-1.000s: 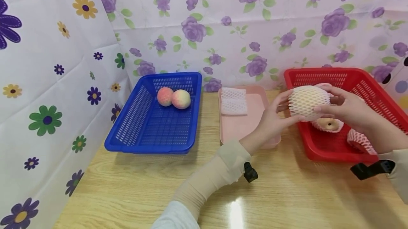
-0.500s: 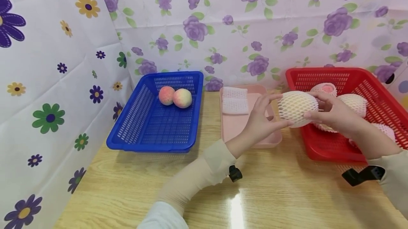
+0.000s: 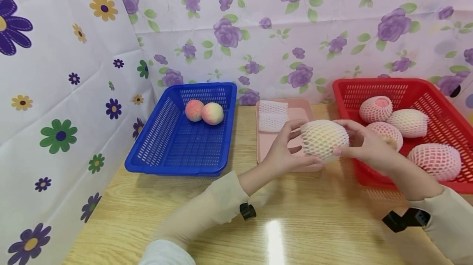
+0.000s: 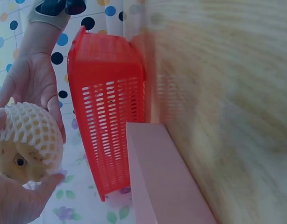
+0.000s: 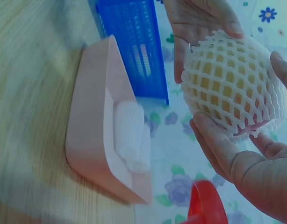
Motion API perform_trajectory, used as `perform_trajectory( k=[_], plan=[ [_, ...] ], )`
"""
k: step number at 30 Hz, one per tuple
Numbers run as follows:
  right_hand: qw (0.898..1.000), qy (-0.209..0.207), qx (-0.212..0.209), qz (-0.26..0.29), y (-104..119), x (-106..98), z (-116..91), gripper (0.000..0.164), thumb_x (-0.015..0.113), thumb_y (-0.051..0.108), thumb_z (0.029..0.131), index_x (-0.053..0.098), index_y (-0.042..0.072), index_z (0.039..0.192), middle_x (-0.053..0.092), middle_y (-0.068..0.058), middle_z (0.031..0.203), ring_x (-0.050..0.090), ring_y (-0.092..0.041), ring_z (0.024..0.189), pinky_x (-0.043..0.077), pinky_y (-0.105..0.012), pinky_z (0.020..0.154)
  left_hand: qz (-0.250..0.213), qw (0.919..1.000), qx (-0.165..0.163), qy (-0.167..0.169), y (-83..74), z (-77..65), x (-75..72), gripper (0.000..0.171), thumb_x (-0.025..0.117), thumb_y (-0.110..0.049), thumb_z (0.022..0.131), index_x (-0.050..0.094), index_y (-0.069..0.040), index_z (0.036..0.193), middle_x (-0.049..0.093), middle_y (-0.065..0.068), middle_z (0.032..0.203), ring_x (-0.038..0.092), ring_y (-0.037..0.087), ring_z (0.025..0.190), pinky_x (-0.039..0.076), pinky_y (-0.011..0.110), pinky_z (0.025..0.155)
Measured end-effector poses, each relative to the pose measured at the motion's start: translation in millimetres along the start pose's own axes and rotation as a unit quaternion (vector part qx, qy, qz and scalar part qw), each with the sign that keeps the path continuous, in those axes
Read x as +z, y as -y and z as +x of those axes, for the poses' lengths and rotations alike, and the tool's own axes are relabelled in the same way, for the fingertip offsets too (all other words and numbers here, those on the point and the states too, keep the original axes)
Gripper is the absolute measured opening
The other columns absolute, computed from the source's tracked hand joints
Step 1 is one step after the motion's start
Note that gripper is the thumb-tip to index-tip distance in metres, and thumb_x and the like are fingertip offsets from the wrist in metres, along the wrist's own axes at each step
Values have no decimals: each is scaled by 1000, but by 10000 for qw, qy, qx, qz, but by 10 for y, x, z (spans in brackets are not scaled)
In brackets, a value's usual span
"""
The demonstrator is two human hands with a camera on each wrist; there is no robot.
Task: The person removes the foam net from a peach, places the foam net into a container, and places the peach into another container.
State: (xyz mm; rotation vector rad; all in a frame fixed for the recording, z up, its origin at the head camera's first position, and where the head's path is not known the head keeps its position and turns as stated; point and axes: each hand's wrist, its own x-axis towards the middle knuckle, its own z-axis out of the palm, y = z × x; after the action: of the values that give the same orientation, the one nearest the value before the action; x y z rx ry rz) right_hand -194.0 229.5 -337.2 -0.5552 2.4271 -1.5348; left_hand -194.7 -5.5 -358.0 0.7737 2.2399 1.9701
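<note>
Between both hands, above the front of the pink tray (image 3: pixel 300 113), is a pale yellow fruit in a white foam net sleeve (image 3: pixel 324 140). My left hand (image 3: pixel 282 149) holds its left side, thumb below and fingers above. From the other side my right hand (image 3: pixel 366 146) grips it with thumb and fingers. In the left wrist view, one end of the fruit (image 4: pixel 29 163) is bare of net and shows a dark eye. The right wrist view shows the netting (image 5: pixel 232 84) covering most of it, with a pinkish patch at the lower end.
To the right, a red basket (image 3: pixel 402 81) holds several fruits in pink or white foam nets (image 3: pixel 436 160). A blue basket (image 3: pixel 177 170) on the left has two peaches (image 3: pixel 212 113). Flattened white foam nets (image 3: pixel 273 116) lie in the tray's back left.
Both hands have carried the netted fruit left and toward me, away from the red basket to the pink tray. More fruits in the red basket are now visible.
</note>
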Motion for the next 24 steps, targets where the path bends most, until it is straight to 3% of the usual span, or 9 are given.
perform_trajectory(
  k=[5, 10, 15, 20, 24],
  plan=[
    [9978, 240, -325, 517, 12, 165, -27, 54, 64, 4, 88, 40, 16, 135, 57, 7, 116, 59, -8, 100, 55, -22, 81, -256, 9993, 142, 246, 53, -144, -71, 85, 81, 6, 68, 40, -14, 140, 42, 7, 141, 50, 18, 123, 52, 25, 91],
    [9920, 553, -637, 935, -23, 357, -81, 55, 62, -2, 87, 40, 11, 136, 59, 4, 115, 61, -11, 99, 57, -27, 79, -416, 9978, -17, 511, 90, -320, -191, 85, 79, 12, 66, 41, -11, 139, 43, 12, 137, 52, 21, 119, 52, 29, 94],
    [9869, 835, -690, 1198, -65, 543, -124, 57, 63, 0, 87, 37, 7, 137, 57, 2, 118, 61, -13, 100, 58, -29, 80, -518, 9955, -56, 788, 123, -501, -325, 85, 78, 16, 65, 39, -6, 137, 43, 17, 135, 51, 28, 118, 51, 37, 96],
    [9770, 1198, -837, 1551, -127, 711, -129, 58, 63, -4, 86, 36, 4, 137, 59, 0, 116, 64, -17, 96, 59, -32, 78, -368, 9948, -269, 910, 155, -667, -410, 84, 79, 14, 66, 40, -6, 137, 48, 20, 128, 55, 25, 114, 51, 37, 97],
    [9775, 1170, -881, 1517, -165, 842, -148, 58, 66, -3, 84, 35, -2, 134, 60, -6, 114, 65, -16, 93, 59, -31, 75, -92, 9940, -386, 1016, 200, -737, -445, 82, 81, 10, 65, 42, -6, 136, 50, 19, 126, 56, 22, 110, 52, 36, 95]
  ],
)
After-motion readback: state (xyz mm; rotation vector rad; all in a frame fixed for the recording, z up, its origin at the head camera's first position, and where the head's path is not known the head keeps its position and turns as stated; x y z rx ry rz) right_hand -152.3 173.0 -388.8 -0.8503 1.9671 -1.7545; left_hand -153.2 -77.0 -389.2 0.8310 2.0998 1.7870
